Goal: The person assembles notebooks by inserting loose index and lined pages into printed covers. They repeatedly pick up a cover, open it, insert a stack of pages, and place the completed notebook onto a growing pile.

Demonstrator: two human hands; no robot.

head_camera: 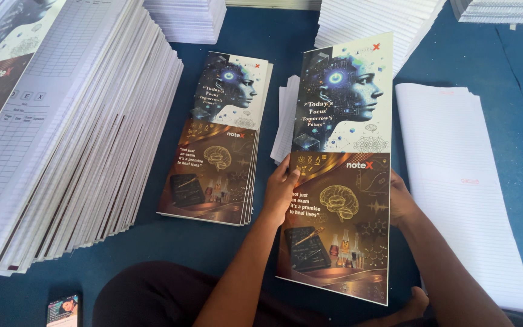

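I see both hands, left hand point(281, 192) and right hand point(402, 203), clamped on one cover point(341, 163); finished stack point(71, 139) at 9 o'clock, ruled sheets point(464, 181) at 3 o'clock uncovered.

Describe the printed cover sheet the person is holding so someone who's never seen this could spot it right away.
Start at the blue floor, between the tall leaning pile of ruled sheets on the left and the flat stack of white ruled paper on the right. The held cover sheet sits there, gripped by the left hand and right hand. Unlike the matching pile of covers beside it, it is single and lifted.
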